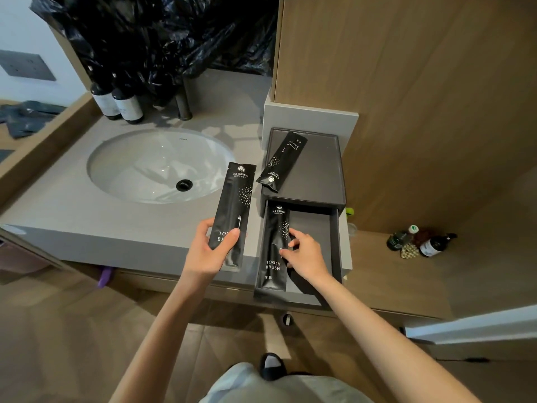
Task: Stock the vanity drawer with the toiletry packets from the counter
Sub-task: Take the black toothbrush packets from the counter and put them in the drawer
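A small dark drawer (pixel 337 242) is pulled out from a black box (pixel 319 173) on the grey counter. One black toothbrush packet (pixel 274 245) lies lengthwise along the drawer's left side. My right hand (pixel 305 255) rests inside the drawer with its fingertips on that packet's right edge. My left hand (pixel 209 251) holds a second black toothbrush packet (pixel 234 210) upright above the counter's front edge, just left of the drawer. A third toothbrush packet (pixel 283 161) lies tilted on top of the box, one end overhanging its left edge.
A white oval sink (pixel 130 170) is set in the counter to the left. Two dark bottles (pixel 116 103) and a black tap (pixel 183 106) stand behind it under black plastic sheeting (pixel 162 36). Bottles (pixel 421 242) lie on a lower wooden ledge at right.
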The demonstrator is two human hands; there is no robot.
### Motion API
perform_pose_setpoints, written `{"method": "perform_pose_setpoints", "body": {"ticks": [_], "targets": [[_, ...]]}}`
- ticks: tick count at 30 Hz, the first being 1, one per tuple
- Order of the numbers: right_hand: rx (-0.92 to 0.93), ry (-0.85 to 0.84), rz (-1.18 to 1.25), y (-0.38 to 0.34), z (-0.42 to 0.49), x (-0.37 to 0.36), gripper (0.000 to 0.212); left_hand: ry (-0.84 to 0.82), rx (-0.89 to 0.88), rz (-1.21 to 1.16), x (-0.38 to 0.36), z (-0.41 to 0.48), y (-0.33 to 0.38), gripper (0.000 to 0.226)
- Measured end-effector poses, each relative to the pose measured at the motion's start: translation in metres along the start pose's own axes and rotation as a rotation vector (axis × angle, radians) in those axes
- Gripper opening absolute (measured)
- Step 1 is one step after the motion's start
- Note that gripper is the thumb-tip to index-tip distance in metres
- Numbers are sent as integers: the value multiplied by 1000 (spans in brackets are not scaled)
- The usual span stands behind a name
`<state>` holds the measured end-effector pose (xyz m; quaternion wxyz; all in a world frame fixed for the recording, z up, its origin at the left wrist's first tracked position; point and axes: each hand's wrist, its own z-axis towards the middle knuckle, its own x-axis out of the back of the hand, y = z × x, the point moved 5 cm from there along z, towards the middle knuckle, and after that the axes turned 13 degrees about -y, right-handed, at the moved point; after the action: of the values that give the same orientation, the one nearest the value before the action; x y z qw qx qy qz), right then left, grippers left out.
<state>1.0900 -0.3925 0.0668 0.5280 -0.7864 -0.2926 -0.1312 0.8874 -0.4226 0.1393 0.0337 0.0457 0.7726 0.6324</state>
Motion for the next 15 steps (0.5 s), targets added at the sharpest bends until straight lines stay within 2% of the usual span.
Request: {"method": "perform_pose_setpoints", "body": {"ticks": [2,7,9,15], "targets": [[40,-26,-162,-3,-2,6,77,-6,5,8,-1,1,-1,23],[75,-290,-361,-4,-7,6,106,-6,5,-11,-3,0,-3,23],[71,-299,-443,-3,-8,3,112,-8,10,-14,-3,0,-4,21],[53,-273,-461,-7,-6,0,116,-42,6,5,-7,-2,-8,19]]}}
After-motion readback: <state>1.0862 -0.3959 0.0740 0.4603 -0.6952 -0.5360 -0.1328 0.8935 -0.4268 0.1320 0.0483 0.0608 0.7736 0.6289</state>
